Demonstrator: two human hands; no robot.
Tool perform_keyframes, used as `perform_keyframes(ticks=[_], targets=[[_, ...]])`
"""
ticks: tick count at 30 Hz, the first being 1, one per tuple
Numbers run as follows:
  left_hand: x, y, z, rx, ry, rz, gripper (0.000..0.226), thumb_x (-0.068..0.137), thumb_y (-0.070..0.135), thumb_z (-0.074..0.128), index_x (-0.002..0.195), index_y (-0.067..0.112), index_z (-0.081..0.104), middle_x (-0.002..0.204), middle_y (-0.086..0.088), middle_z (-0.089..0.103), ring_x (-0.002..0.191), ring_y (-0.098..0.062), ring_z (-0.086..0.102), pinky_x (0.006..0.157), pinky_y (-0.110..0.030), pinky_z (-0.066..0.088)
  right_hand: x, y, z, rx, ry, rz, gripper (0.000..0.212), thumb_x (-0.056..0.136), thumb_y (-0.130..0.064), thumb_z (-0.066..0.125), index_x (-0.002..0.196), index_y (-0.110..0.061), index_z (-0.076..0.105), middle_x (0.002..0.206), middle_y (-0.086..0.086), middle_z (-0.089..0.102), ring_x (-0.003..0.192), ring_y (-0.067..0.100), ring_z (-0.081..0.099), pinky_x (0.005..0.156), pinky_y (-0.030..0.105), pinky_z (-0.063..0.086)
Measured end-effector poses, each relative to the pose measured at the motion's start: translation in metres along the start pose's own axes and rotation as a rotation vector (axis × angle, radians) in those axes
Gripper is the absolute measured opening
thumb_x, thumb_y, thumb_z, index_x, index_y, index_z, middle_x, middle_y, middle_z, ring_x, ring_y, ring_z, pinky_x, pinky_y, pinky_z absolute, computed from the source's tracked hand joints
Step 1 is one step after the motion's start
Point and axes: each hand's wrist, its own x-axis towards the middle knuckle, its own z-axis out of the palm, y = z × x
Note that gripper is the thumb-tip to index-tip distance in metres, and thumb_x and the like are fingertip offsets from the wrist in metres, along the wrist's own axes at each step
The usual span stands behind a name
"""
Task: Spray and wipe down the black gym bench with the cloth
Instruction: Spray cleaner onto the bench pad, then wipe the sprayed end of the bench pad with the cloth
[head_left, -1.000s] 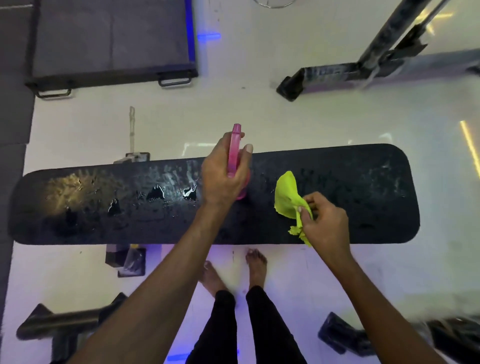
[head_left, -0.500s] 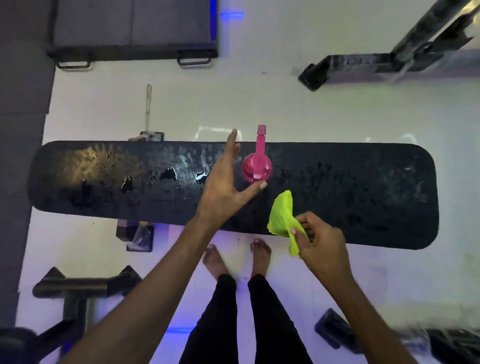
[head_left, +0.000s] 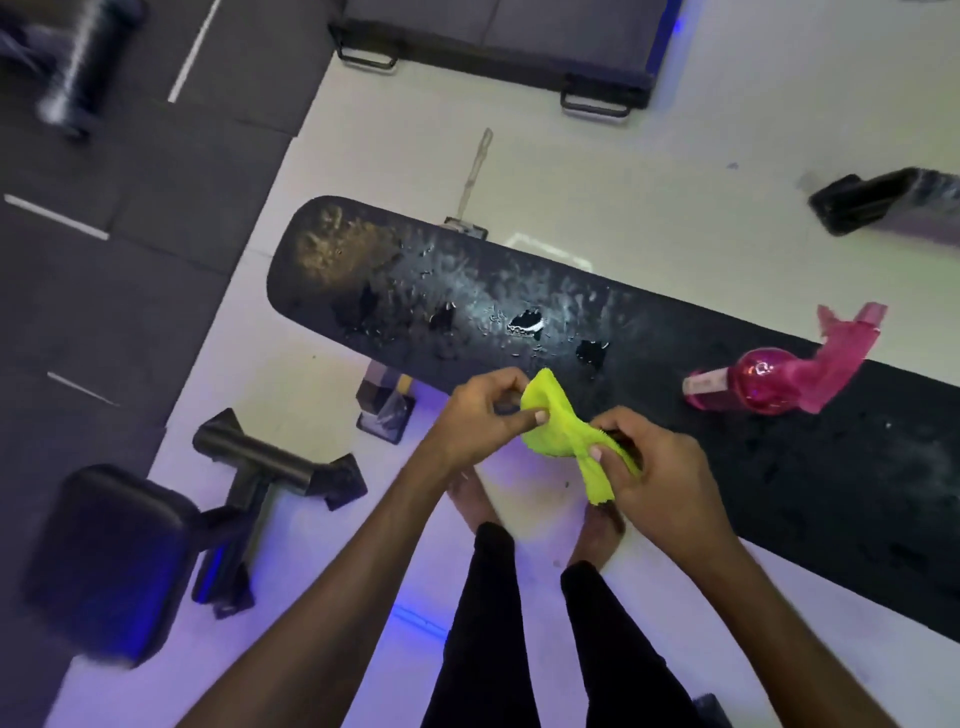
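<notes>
Left grip (head_left: 483, 415) and right grip (head_left: 652, 478) both pinched on the cloth (head_left: 563, 434), stretched between them. Beyond the grips, wet table (head_left: 467, 291); right of them, spray bottle (head_left: 769, 382) standing on it.

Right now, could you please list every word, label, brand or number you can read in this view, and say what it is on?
None can be read.
Pink spray bottle: pale band near its base, too blurred to tell whether it carries print.
Black bench, yellow-green cloth: no lettering visible.
</notes>
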Motion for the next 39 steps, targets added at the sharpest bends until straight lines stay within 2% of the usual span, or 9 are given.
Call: perform_keyframes(ticks=[4,11,16,20,22,24,29,35,39], targets=[[-0.007,-0.003,-0.061,-0.003,0.102,0.047,0.014,0.091,0.003,0.076,0.103,0.0,0.072,0.097,-0.022,0.074,0.087,-0.026,0.068,0.091,-0.05,0.058,0.042,-0.033,0.03,0.051,-0.058,-0.008,0.012,0.094,-0.012,0.071,0.103,-0.019,0.072,0.085,-0.003,0.076,0.081,0.025,0.074,0.078,0.048,0.06],[-0.012,0.001,-0.152,0.234,0.176,0.174,0.019,0.09,0.007,0.077,0.109,0.008,0.079,0.09,0.0,0.062,0.079,-0.016,0.058,0.069,-0.019,0.043,0.122,-0.107,0.075,0.015,-0.288,0.052,0.034,0.089,0.007,0.057,0.102,-0.021,0.072,0.095,0.0,0.077,0.098,0.03,0.073,0.091,0.042,0.058],[-0.012,-0.001,-0.204,0.428,0.103,0.246,0.025,0.098,0.014,0.069,0.122,0.013,0.076,0.099,-0.003,0.059,0.098,-0.026,0.06,0.083,-0.037,0.047,0.167,-0.159,0.093,-0.123,-0.137,-0.128,0.047,0.092,0.006,0.054,0.126,-0.023,0.069,0.122,-0.003,0.076,0.115,0.021,0.07,0.102,0.039,0.055],[-0.01,-0.006,-0.246,0.516,0.114,0.249,0.023,0.098,0.017,0.069,0.12,0.019,0.076,0.099,-0.001,0.056,0.095,-0.019,0.055,0.082,-0.035,0.044,0.206,-0.197,0.12,-0.225,-0.282,-0.317,0.056,0.09,0.007,0.062,0.135,-0.027,0.07,0.147,0.001,0.063,0.141,0.022,0.052,0.117,0.029,0.036],[-0.009,-0.01,-0.264,0.517,0.164,0.237,0.021,0.098,0.019,0.069,0.118,0.019,0.077,0.098,0.001,0.056,0.092,-0.015,0.052,0.078,-0.031,0.039,0.226,-0.206,0.131,-0.297,-0.298,-0.349,0.035,0.089,0.001,0.071,0.114,-0.021,0.079,0.135,0.006,0.07,0.133,0.026,0.057,0.106,0.023,0.037],[-0.009,-0.016,-0.279,0.507,0.221,0.207,0.019,0.097,0.02,0.07,0.114,0.019,0.077,0.099,-0.001,0.06,0.091,-0.015,0.053,0.077,-0.031,0.04,0.242,-0.211,0.135,-0.319,-0.293,-0.327,0.016,0.088,-0.008,0.077,0.098,-0.021,0.079,0.117,0.006,0.077,0.118,0.029,0.065,0.098,0.033,0.047],[0.0,-0.044,-0.309,0.467,0.379,0.076,0.015,0.093,0.021,0.075,0.108,0.019,0.078,0.095,0.003,0.062,0.087,-0.015,0.054,0.081,-0.033,0.043,0.276,-0.221,0.141,-0.266,-0.245,-0.268,0.014,0.093,-0.016,0.074,0.09,-0.029,0.07,0.093,-0.004,0.074,0.081,0.023,0.064,0.076,0.035,0.047],[0.021,-0.063,-0.332,0.358,0.721,0.073,0.011,0.09,0.017,0.076,0.1,0.02,0.079,0.089,0.004,0.061,0.084,-0.014,0.055,0.075,-0.029,0.042,0.31,-0.26,0.15,-0.313,-0.005,-0.493,0.01,0.096,-0.017,0.069,0.103,-0.017,0.076,0.095,0.004,0.079,0.09,0.031,0.066,0.076,0.036,0.044],[0.032,-0.078,-0.307,0.33,0.888,0.119,0.015,0.089,0.017,0.073,0.103,0.017,0.078,0.091,-0.002,0.064,0.085,-0.021,0.061,0.073,-0.033,0.045,0.319,-0.253,0.159,-0.374,0.182,-0.609,0.011,0.095,-0.017,0.065,0.101,-0.017,0.073,0.087,0.007,0.076,0.083,0.035,0.064,0.068,0.035,0.028]])
